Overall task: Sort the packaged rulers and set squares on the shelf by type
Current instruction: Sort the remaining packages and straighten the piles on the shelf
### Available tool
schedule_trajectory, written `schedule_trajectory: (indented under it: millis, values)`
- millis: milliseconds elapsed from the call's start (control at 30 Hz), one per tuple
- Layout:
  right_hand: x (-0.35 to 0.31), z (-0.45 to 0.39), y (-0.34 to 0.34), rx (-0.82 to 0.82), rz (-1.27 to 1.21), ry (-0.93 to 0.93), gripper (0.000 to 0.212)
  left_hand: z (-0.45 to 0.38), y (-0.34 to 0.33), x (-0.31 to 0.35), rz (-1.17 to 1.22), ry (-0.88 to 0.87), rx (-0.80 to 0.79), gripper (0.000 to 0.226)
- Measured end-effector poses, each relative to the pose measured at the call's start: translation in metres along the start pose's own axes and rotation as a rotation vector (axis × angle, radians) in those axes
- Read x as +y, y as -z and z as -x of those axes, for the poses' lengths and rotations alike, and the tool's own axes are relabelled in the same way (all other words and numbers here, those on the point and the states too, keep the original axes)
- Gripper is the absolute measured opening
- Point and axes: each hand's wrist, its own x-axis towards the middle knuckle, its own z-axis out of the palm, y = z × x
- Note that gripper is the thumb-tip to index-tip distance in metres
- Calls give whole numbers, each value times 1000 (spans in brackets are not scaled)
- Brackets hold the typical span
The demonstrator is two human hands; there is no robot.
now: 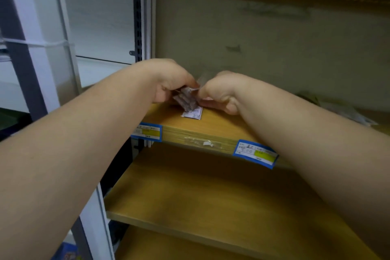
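Both hands meet over the left end of the middle wooden shelf. Between them is a small stack of clear-wrapped packets with dark contents and a white label at the bottom end. My left hand grips the stack from the left with curled fingers. My right hand pinches its right edge and some clear wrapping that sticks up. What type of ruler or set square is inside cannot be told. More pale, blurred packets lie on the same shelf at the far right.
Blue and yellow price tags hang on the shelf's front edge. A lower wooden shelf lies beneath my arms. A white and grey metal rack stands to the left. The shelf's back wall is pale and scuffed.
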Motion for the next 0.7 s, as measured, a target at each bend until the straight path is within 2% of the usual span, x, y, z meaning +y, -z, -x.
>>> schedule_trajectory:
  millis: [167,367,467,567,700]
  values:
    - [4,-2,4,-55,-86,-9,15,0,1,4,272,124,-60,12]
    - [10,5,10,71,56,81,20,2,-10,11,184,71,-5,15]
    - [12,5,15,-43,-59,14,4,2,-15,15,208,82,-23,14]
    - [9,11,21,-137,-263,-49,16,0,-16,17,246,117,-39,11]
    - [9,16,27,-154,-292,-67,20,2,-19,16,241,156,-45,9]
